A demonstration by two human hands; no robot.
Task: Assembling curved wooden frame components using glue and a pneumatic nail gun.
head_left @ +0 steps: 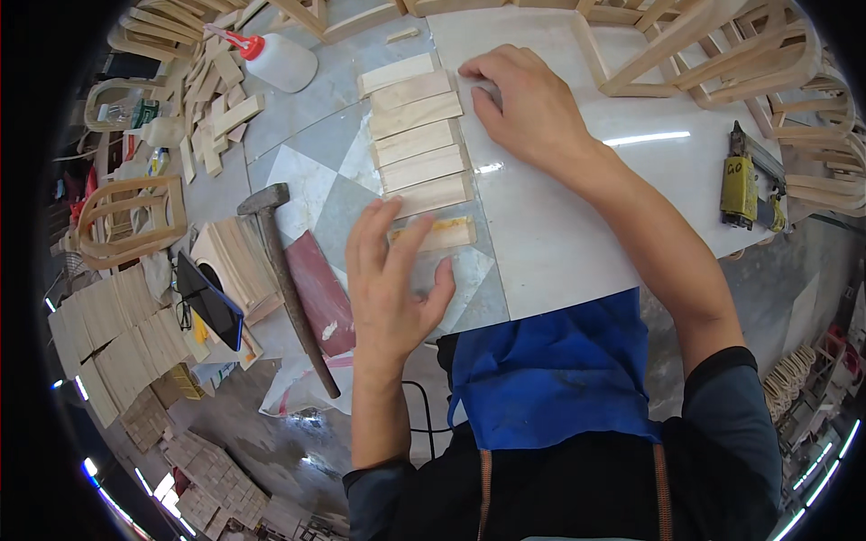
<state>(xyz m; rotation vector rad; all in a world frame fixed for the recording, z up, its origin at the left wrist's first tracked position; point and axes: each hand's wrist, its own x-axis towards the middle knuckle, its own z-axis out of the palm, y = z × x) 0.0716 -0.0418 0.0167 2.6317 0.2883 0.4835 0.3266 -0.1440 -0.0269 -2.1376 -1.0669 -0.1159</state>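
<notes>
Far left: stacked thin boards [108, 334], with a rounded wooden frame [135, 221] above them. Upper left: loose heap of wood offcuts [216, 108], then a white bottle [281, 65] with a red cap, lying tilted. Hammer [290, 293] lay left of centre, head up-frame, handle slanting down to the right; maroon sheet [316, 293] just beside it.

Centre: left hand [390, 293], fingers spread, thumb apart, nothing gripped. Smeared slat [446, 234], yellowish along its top edge, lay up and right of that palm, its left end partly behind the fingers. Its long axis ran left-right, right end slightly higher; index tip near its upper edge, thumb below. Contact: couldn't tell. Left hand was clearly the nearer one.

Above it, a row of slats [419, 135] climbed the worktop [559, 243], similarly angled. Right hand [530, 104] was at the row's upper right end, fingers bent, index and thumb apart, holding nothing visible. Far right: yellow power tool [740, 185]; wooden frames [704, 59] above.
</notes>
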